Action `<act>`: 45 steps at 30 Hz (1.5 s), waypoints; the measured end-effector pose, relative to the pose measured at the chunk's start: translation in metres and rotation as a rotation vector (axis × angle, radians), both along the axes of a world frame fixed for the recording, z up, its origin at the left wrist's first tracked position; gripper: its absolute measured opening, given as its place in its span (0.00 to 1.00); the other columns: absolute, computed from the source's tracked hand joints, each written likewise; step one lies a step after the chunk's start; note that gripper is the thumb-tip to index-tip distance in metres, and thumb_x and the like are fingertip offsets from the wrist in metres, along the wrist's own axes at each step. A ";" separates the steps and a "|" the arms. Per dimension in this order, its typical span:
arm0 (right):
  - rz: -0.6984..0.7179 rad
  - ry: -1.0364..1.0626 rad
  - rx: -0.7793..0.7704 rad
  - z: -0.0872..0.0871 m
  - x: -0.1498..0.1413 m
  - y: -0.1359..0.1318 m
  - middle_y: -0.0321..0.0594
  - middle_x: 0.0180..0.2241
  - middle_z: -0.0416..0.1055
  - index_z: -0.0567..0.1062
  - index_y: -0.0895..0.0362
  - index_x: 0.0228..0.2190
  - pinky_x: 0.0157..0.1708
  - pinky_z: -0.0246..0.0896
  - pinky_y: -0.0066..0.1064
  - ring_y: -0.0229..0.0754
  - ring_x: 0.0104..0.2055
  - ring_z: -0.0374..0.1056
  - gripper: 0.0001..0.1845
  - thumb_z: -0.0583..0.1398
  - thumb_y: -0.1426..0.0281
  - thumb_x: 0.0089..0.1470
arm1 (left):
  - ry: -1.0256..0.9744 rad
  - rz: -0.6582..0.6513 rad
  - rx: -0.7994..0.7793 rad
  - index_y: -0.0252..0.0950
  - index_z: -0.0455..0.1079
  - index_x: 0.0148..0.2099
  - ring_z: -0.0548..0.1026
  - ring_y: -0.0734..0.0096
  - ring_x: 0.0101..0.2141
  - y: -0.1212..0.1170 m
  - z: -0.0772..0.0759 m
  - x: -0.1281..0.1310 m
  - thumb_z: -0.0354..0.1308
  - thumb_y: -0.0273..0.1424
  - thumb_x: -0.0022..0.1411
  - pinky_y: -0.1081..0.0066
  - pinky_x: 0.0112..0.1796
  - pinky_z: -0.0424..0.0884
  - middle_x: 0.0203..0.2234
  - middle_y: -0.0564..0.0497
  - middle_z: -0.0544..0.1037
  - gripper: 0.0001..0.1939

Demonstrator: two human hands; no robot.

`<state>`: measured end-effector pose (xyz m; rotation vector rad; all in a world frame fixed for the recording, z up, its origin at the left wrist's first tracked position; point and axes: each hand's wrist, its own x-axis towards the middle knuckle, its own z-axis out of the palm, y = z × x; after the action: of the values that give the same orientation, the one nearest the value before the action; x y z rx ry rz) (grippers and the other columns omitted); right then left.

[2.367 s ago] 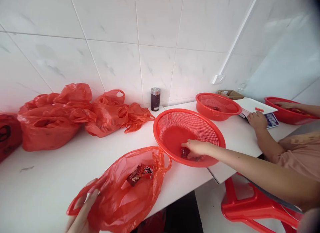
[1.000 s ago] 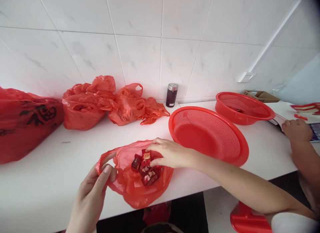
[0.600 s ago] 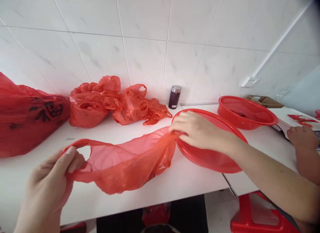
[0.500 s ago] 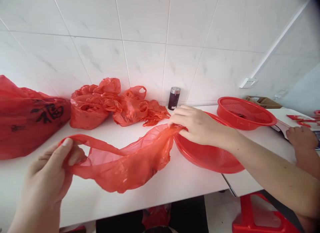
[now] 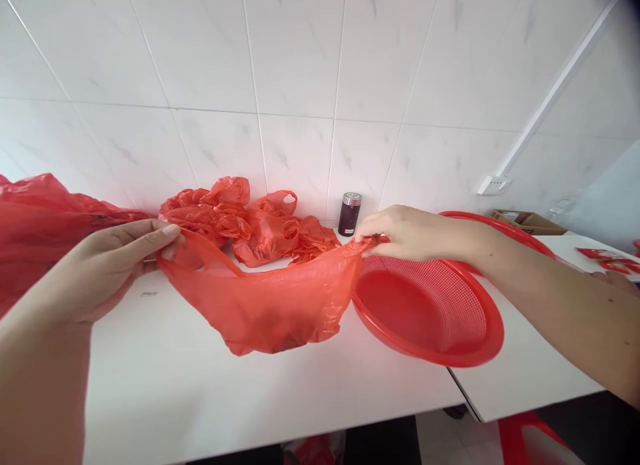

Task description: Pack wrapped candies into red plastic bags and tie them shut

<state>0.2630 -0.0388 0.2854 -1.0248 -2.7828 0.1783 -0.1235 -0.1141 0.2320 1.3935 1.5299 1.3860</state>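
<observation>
Stretched between my two hands is a red plastic bag, held above the white table. Something dark shows through its lower part, too blurred to name. My left hand pinches the bag's left handle between thumb and fingers. At the other end, my right hand grips the gathered right top of the bag. Just below and right of that hand sits a red plastic basket with perforated sides. Several crumpled red plastic bags lie behind the held bag, near the wall.
A large red bag stands at the far left. A dark flask with a silver lid is by the wall. A second red basket, a cardboard box and red packets are at right. The white table joins another table.
My left hand has risen and moved slightly right, lifting its end of the bag, which now hangs flatter and wider. The right hand still grips its end. The view has tilted up somewhat.
</observation>
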 end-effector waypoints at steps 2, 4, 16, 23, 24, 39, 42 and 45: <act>-0.005 0.030 0.002 0.002 0.000 0.002 0.33 0.32 0.75 0.78 0.50 0.33 0.34 0.56 0.32 0.41 0.35 0.68 0.12 0.56 0.74 0.51 | 0.007 0.017 -0.015 0.31 0.69 0.32 0.67 0.73 0.29 0.001 0.002 0.002 0.61 0.43 0.56 0.71 0.34 0.62 0.24 0.54 0.70 0.18; -0.006 0.094 0.016 0.003 -0.003 0.003 0.32 0.34 0.76 0.79 0.49 0.35 0.36 0.57 0.32 0.41 0.36 0.69 0.15 0.54 0.74 0.53 | 0.005 0.007 -0.014 0.32 0.70 0.33 0.67 0.71 0.29 0.001 0.003 0.008 0.63 0.46 0.53 0.71 0.33 0.64 0.24 0.54 0.71 0.20; 0.061 0.096 -0.032 0.001 -0.036 0.026 0.36 0.42 0.75 0.77 0.49 0.43 0.40 0.59 0.32 0.43 0.42 0.69 0.15 0.59 0.61 0.54 | -0.134 -0.147 -0.035 0.35 0.75 0.41 0.72 0.68 0.34 0.003 -0.002 0.022 0.67 0.40 0.52 0.72 0.35 0.71 0.34 0.50 0.78 0.17; -0.037 -0.204 -0.487 -0.024 -0.040 0.023 0.41 0.37 0.75 0.72 0.50 0.50 0.31 0.64 0.31 0.45 0.35 0.73 0.29 0.65 0.58 0.45 | -0.118 -0.152 -0.058 0.37 0.75 0.47 0.72 0.67 0.40 0.001 -0.006 0.021 0.63 0.42 0.56 0.73 0.38 0.69 0.42 0.48 0.78 0.19; -0.039 -0.228 -0.595 -0.023 -0.040 0.020 0.39 0.33 0.75 0.69 0.51 0.52 0.29 0.65 0.30 0.42 0.31 0.73 0.30 0.64 0.61 0.47 | -0.126 -0.148 -0.054 0.37 0.75 0.47 0.72 0.66 0.40 0.000 -0.007 0.020 0.63 0.42 0.56 0.72 0.38 0.69 0.42 0.47 0.78 0.20; 0.235 0.469 -0.468 0.006 -0.088 0.009 0.32 0.30 0.66 0.71 0.54 0.37 0.25 0.69 0.27 0.33 0.26 0.69 0.10 0.62 0.72 0.50 | -0.101 -0.457 -0.079 0.49 0.56 0.63 0.71 0.70 0.27 0.003 -0.010 0.079 0.64 0.35 0.55 0.69 0.32 0.70 0.27 0.55 0.72 0.35; 0.357 0.562 -0.445 -0.004 -0.118 -0.002 0.32 0.30 0.67 0.70 0.54 0.35 0.28 0.69 0.29 0.34 0.28 0.69 0.07 0.60 0.70 0.52 | -0.001 -0.485 -0.138 0.41 0.69 0.49 0.63 0.75 0.20 0.009 -0.014 0.100 0.67 0.36 0.50 0.73 0.22 0.62 0.20 0.58 0.64 0.22; 0.381 0.743 -0.346 -0.020 -0.131 -0.005 0.33 0.32 0.68 0.68 0.53 0.37 0.37 0.67 0.31 0.35 0.35 0.69 0.07 0.59 0.68 0.55 | -0.076 -0.387 -0.190 0.38 0.64 0.29 0.54 0.80 0.16 0.014 -0.018 0.109 0.62 0.44 0.54 0.74 0.18 0.53 0.16 0.61 0.55 0.16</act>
<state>0.1316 -0.0436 0.2649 -0.3385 -2.2403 0.9072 -0.0148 -0.1002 0.2142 1.4102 1.2267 1.0181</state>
